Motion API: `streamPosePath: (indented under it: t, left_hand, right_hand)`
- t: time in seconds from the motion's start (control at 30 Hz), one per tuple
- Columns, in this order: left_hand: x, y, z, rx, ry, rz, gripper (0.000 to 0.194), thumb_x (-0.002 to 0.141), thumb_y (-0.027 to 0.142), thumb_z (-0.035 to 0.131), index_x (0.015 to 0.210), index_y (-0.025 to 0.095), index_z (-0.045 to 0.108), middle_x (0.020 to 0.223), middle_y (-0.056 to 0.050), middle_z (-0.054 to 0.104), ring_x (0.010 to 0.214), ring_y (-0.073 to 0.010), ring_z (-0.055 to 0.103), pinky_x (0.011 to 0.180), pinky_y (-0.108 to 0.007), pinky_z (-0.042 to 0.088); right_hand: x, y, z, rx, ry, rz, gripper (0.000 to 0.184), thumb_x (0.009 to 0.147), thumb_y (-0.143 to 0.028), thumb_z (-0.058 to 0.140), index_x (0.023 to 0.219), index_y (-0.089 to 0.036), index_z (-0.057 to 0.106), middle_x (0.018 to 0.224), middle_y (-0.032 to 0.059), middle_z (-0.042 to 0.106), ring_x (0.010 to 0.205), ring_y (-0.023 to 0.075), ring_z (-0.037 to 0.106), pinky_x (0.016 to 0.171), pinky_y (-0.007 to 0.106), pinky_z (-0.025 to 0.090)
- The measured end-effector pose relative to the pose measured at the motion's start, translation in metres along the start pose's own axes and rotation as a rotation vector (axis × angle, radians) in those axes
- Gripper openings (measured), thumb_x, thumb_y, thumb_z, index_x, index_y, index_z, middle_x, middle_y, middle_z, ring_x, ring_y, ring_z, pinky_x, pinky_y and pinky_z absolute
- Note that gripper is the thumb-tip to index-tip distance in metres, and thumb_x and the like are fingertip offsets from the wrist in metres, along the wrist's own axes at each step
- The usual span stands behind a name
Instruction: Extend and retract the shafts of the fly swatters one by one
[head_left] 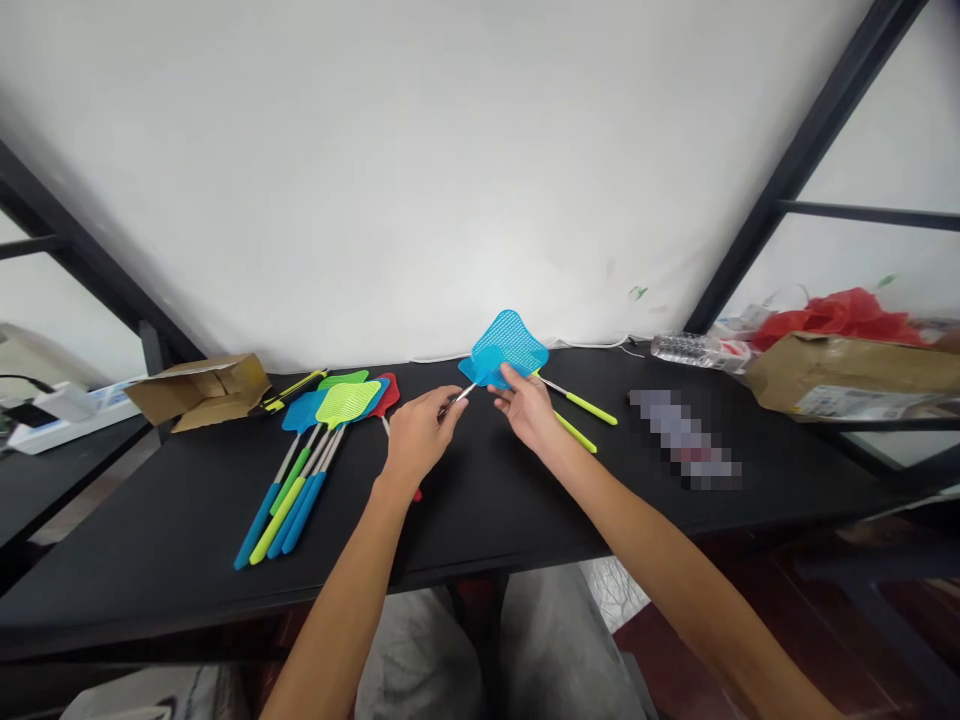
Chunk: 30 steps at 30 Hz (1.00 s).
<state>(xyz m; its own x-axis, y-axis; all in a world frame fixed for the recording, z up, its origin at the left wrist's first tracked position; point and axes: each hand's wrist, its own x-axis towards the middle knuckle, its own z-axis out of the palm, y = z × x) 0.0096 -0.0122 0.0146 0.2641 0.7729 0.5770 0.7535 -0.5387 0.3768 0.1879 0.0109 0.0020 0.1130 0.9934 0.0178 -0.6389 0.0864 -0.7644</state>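
Two hands at work on one blue fly swatter (510,335)! The left hand (424,425) is curled closed round its slim metal shaft; the right hand (525,405) pinches the lower mesh, thumb on top, its other fingers loosely bent. This looks like a handling step at the joint of head and shaft, and the next move seems to call for steady control at both ends. The mesh rises just beyond the right thumb, ahead and right of the left hand; a swatter bunch (349,403) lies left of that hand.
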Motion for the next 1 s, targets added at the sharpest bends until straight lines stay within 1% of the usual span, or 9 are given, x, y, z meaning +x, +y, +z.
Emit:
streamPosePath:
  t: [0.07, 0.13, 0.23, 0.33, 0.43, 0.63, 0.7, 0.8, 1.0]
  left_hand:
    - [-0.001, 0.002, 0.002, 0.011, -0.074, -0.001, 0.031, 0.097, 0.044, 0.046, 0.109, 0.024, 0.068, 0.092, -0.002, 0.074, 0.082, -0.0165, 0.067, 0.069, -0.024, 0.043]
    - [-0.002, 0.006, 0.004, 0.029, -0.127, -0.006, 0.033, 0.099, 0.043, 0.042, 0.109, 0.023, 0.067, 0.087, -0.003, 0.073, 0.081, -0.0173, 0.067, 0.067, -0.024, 0.041]
    - [-0.003, 0.009, 0.007, 0.03, -0.177, 0.0, 0.034, 0.1, 0.042, 0.038, 0.111, 0.023, 0.064, 0.083, -0.003, 0.072, 0.078, -0.0176, 0.067, 0.064, -0.024, 0.038]
    - [-0.004, 0.01, 0.008, 0.013, -0.208, 0.03, 0.034, 0.101, 0.04, 0.037, 0.113, 0.023, 0.063, 0.087, -0.003, 0.072, 0.078, -0.017, 0.067, 0.066, -0.024, 0.038]
    - [-0.004, 0.009, 0.009, 0.027, -0.216, 0.019, 0.035, 0.101, 0.041, 0.036, 0.116, 0.024, 0.062, 0.088, -0.003, 0.073, 0.076, -0.0169, 0.067, 0.064, -0.024, 0.036]
    - [-0.004, 0.008, 0.009, 0.105, -0.193, -0.01, 0.039, 0.099, 0.051, 0.039, 0.121, 0.026, 0.06, 0.086, -0.002, 0.073, 0.074, -0.0179, 0.066, 0.062, -0.024, 0.033]
    - [-0.005, 0.008, 0.009, 0.135, -0.18, -0.034, 0.04, 0.1, 0.051, 0.036, 0.12, 0.027, 0.061, 0.087, -0.003, 0.073, 0.076, -0.0184, 0.067, 0.061, -0.024, 0.031]
    - [-0.005, 0.009, 0.008, 0.183, -0.18, -0.052, 0.04, 0.101, 0.05, 0.033, 0.117, 0.028, 0.062, 0.091, -0.004, 0.074, 0.08, -0.0195, 0.068, 0.061, -0.024, 0.031]
    - [-0.002, 0.011, 0.008, 0.246, -0.214, -0.051, 0.043, 0.101, 0.049, 0.031, 0.12, 0.029, 0.063, 0.092, -0.006, 0.074, 0.082, -0.0215, 0.068, 0.062, -0.025, 0.034]
  right_hand:
    - [0.003, -0.006, -0.002, 0.023, 0.068, -0.023, 0.034, 0.062, -0.037, 0.086, 0.08, -0.022, 0.062, 0.074, -0.0025, 0.069, 0.063, 0.0114, 0.065, 0.049, 0.019, 0.046]
    - [0.003, -0.008, -0.003, 0.01, 0.078, -0.037, 0.033, 0.064, -0.039, 0.084, 0.079, -0.022, 0.06, 0.074, -0.0026, 0.068, 0.062, 0.0113, 0.064, 0.049, 0.02, 0.047]
    - [-0.001, -0.003, -0.001, -0.044, -0.011, -0.034, 0.032, 0.068, -0.042, 0.082, 0.084, -0.023, 0.063, 0.086, -0.0006, 0.072, 0.063, 0.0105, 0.063, 0.051, 0.021, 0.048]
    - [-0.006, 0.007, 0.001, -0.123, -0.132, 0.016, 0.032, 0.07, -0.044, 0.08, 0.09, -0.021, 0.069, 0.092, 0.0026, 0.074, 0.061, 0.0089, 0.06, 0.053, 0.02, 0.049]
    - [-0.009, 0.014, 0.003, -0.162, -0.164, 0.026, 0.033, 0.071, -0.046, 0.079, 0.089, -0.019, 0.073, 0.087, 0.0038, 0.074, 0.062, 0.0089, 0.06, 0.053, 0.02, 0.048]
    - [-0.007, 0.016, 0.003, -0.175, -0.158, -0.015, 0.036, 0.069, -0.048, 0.08, 0.087, -0.018, 0.074, 0.085, 0.0044, 0.073, 0.067, 0.0112, 0.064, 0.056, 0.021, 0.049]
    - [-0.008, 0.016, 0.004, -0.178, -0.151, -0.012, 0.036, 0.067, -0.048, 0.081, 0.084, -0.017, 0.073, 0.084, 0.0042, 0.073, 0.067, 0.0113, 0.065, 0.058, 0.021, 0.049]
    - [-0.008, 0.017, 0.004, -0.18, -0.125, -0.048, 0.034, 0.066, -0.047, 0.082, 0.081, -0.017, 0.072, 0.083, 0.0039, 0.072, 0.067, 0.0114, 0.065, 0.06, 0.022, 0.05]
    - [-0.004, 0.016, 0.001, -0.181, -0.082, -0.115, 0.031, 0.066, -0.045, 0.082, 0.077, -0.018, 0.071, 0.08, 0.0034, 0.071, 0.07, 0.0123, 0.064, 0.061, 0.023, 0.05]
